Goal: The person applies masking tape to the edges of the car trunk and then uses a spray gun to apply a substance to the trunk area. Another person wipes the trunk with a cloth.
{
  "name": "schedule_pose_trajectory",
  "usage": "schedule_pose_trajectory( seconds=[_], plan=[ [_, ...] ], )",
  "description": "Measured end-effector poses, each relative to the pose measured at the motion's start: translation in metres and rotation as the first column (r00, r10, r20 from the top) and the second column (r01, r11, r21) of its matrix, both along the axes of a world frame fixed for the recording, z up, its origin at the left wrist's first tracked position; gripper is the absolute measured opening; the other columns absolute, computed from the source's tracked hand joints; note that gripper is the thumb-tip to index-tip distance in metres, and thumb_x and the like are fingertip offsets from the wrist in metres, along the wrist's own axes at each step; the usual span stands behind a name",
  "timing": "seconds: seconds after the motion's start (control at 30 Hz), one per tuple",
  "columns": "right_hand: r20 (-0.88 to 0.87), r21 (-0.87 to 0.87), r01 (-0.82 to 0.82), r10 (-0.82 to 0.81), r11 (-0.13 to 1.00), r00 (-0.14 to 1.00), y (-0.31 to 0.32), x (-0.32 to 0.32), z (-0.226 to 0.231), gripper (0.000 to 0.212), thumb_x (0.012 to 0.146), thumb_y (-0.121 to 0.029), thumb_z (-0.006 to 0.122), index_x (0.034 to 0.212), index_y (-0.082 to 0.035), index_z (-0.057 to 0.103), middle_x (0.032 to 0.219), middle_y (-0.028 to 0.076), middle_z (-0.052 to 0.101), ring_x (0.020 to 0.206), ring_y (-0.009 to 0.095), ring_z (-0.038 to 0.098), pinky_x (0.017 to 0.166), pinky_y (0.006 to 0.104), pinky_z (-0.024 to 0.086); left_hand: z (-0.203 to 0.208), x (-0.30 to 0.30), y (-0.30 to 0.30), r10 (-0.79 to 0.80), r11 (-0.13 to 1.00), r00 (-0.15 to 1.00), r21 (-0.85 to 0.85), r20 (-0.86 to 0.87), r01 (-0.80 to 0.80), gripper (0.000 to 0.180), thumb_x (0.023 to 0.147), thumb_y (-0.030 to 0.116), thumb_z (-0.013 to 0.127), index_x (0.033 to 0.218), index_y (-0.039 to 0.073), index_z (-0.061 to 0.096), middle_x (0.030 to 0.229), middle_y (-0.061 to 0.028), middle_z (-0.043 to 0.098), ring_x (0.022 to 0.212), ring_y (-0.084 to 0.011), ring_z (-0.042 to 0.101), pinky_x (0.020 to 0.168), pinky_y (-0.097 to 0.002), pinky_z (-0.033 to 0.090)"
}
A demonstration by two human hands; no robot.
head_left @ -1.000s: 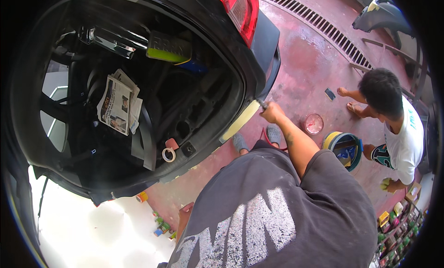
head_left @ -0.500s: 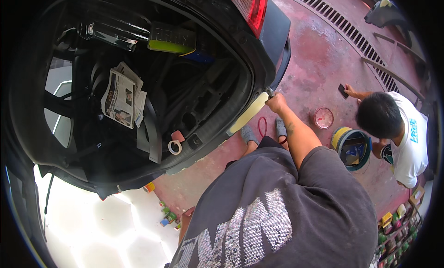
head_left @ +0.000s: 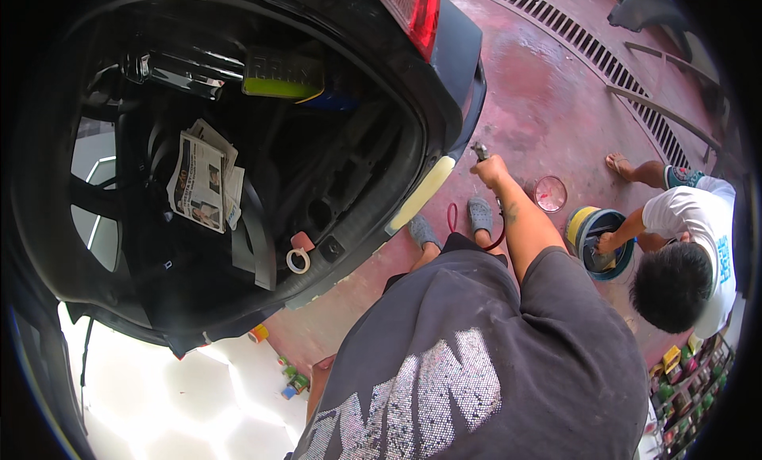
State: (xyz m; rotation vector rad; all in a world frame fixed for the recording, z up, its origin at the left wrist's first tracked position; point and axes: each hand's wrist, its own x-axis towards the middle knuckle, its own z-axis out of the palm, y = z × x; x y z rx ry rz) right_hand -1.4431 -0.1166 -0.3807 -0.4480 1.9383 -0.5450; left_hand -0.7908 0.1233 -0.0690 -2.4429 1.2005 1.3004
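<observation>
Fingers of the right hand [head_left: 490,171] were found closed around a small dark hand tool [head_left: 480,151], its head pointing upward, right of centre in the frame. The left hand [head_left: 322,366] showed only in part at lower centre-left, beside the dark shirt [head_left: 563,341]; whether its fingers were open or closed could not be told. A reddish hose [head_left: 450,215] looped between the grey shoes [head_left: 479,214], below the tool; its connection to the tool could not be confirmed. The pale yellow strip [head_left: 425,192] lay along the car's rear edge [head_left: 349,257] at centre, left of the tool and apart from it. In my judgement, good handling called for a steady wrist, an even pass along the strip, and slack hose clear of the shoes. In the left half, newspapers [head_left: 198,182] and a tape roll [head_left: 290,261] lay inside the car. Farther right, a co-worker's hand [head_left: 606,243] reached into a bucket [head_left: 578,224], near a round tub [head_left: 536,196]. A floor grating [head_left: 571,31] crossed the upper right.
</observation>
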Motion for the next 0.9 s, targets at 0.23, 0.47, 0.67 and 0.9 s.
schedule_pose_trajectory(
  seconds=[0.23, 0.47, 0.67, 0.9],
  plan=[
    [0.039, -0.087, 0.061, -0.058, 0.994, 0.998, 0.001, 0.013, 0.004, 0.029, 0.078, -0.021, 0.089, 0.085, 0.002, 0.074, 0.070, 0.014, 0.068, 0.052, 0.026, 0.063, 0.050, 0.0441, 0.051, -0.007, -0.005, -0.022, -0.068, 0.998, 0.997, 0.001, -0.018, 0.068, 0.037, 0.101, 0.019, 0.071, 0.130, -0.003, 0.075, 0.106, -0.0105, 0.081, 0.094, -0.0147, 0.073, 0.084, -0.0291, 0.058],
    [0.141, -0.211, 0.312, -0.287, 0.926, 0.947, 0.002, 0.009, -0.034, 0.025, 0.080, -0.017, 0.087, 0.082, -0.003, 0.067, 0.073, 0.009, 0.067, 0.062, 0.020, 0.064, 0.058, 0.0423, 0.053, 0.018, -0.020, -0.059, -0.101, 0.994, 0.994, 0.034, 0.036, 0.100, 0.036, 0.101, 0.020, 0.071, 0.129, -0.003, 0.076, 0.107, -0.0107, 0.081, 0.096, -0.0153, 0.073, 0.085, -0.0292, 0.058],
    [0.221, -0.672, 0.248, -0.130, 0.698, 0.967, -0.074, -0.118, 0.076, 0.023, 0.078, -0.013, 0.080, 0.076, -0.010, 0.058, 0.069, -0.005, 0.052, 0.066, 0.009, 0.050, 0.061, 0.0324, 0.043, 0.031, -0.037, -0.076, -0.018, 1.000, 0.998, 0.021, 0.060, 0.017, 0.035, 0.101, 0.020, 0.071, 0.128, -0.003, 0.077, 0.108, -0.0108, 0.081, 0.097, -0.0159, 0.074, 0.086, -0.0293, 0.058],
    [0.041, -0.591, 0.089, -0.080, 0.802, 0.996, -0.105, -0.160, 0.091, 0.018, 0.077, -0.015, 0.076, 0.080, -0.008, 0.060, 0.068, 0.001, 0.054, 0.065, 0.013, 0.052, 0.062, 0.0334, 0.045, 0.029, -0.064, -0.073, 0.081, 0.996, 0.996, 0.038, -0.031, -0.080, 0.036, 0.102, 0.021, 0.071, 0.128, -0.003, 0.077, 0.109, -0.0106, 0.081, 0.097, -0.0163, 0.074, 0.088, -0.0294, 0.058]
  ],
)
